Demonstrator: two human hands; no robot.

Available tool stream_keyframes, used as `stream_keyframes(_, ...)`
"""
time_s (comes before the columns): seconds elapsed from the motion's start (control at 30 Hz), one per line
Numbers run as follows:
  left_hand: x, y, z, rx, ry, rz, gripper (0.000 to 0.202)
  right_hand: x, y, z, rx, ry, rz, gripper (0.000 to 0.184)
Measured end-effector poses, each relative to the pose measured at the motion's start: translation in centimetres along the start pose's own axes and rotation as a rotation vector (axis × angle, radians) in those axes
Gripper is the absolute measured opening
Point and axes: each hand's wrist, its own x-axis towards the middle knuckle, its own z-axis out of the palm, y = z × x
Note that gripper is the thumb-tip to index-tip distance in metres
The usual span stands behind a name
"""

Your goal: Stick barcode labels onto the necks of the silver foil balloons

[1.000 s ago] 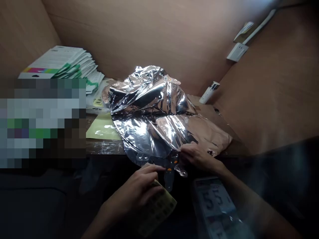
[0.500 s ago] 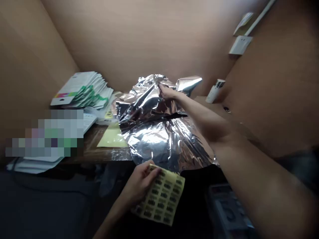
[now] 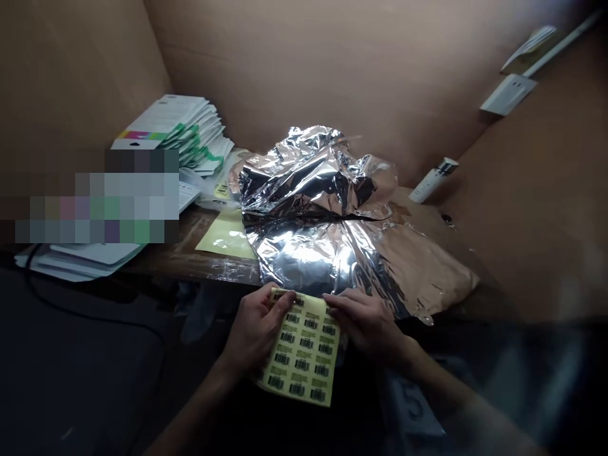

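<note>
A yellow sheet of barcode labels (image 3: 304, 353) hangs tilted in front of the table edge. My left hand (image 3: 251, 329) is closed on its upper left side, thumb lying over the front. At the upper right corner, my right hand (image 3: 369, 324) pinches the sheet around a label, its fingertips partly covering that corner. Just beyond both hands, a crumpled silver foil bag (image 3: 299, 250) spreads across the table and reaches its front edge.
On the left are a stack of white packets with green parts (image 3: 168, 120) and more flat packets (image 3: 90, 259). Yellow paper (image 3: 225, 234) lies beside the foil. A white bottle (image 3: 432, 180) stands at right, below a wall socket (image 3: 509, 94). A clear container (image 3: 415, 405) sits below.
My right hand has left the foil bag and come down to the label sheet's upper right corner. My left hand still holds the sheet. The view has shifted.
</note>
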Motion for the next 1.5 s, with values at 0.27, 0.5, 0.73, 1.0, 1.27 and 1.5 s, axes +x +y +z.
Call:
stream_keyframes(0.27, -1.4, -0.3, 0.5, 0.166, -0.015, 0.064, 0.043, -2.5, -1.3, 0.8, 0.056, 0.279, -0.034, 0.031)
stream_keyframes(0.5, -2.1, -1.1, -1.1, 0.258, -0.079, 0.070, 0.042, -1.3, 0.6, -1.7, 0.160, -0.061, 0.304, 0.010)
stream_keyframes(0.73, -2.5, -1.1, -1.3, 0.256, -0.119, 0.064, 0.043, -0.1, 2.4, -0.5, -0.205, -0.207, 0.181, 0.009)
stream_keyframes(1.0, -2.3, -1.5, -2.1, 0.309, -0.116, 0.071, 0.044, -0.9, 3.9, -1.2, -0.533, -0.120, 0.177, 0.037)
stream_keyframes(1.27, -0.9, 0.3, 0.2, 0.567, -0.500, 0.500, 0.013, 0.6, 5.0, -2.7, -0.403, -0.356, 0.074, 0.030)
stream_keyframes(1.5, 0.9, 0.4, 1.5, 0.721, -0.543, 0.676, 0.008, 1.9, 6.1, -3.9, -0.291, -0.454, 0.002, 0.026)
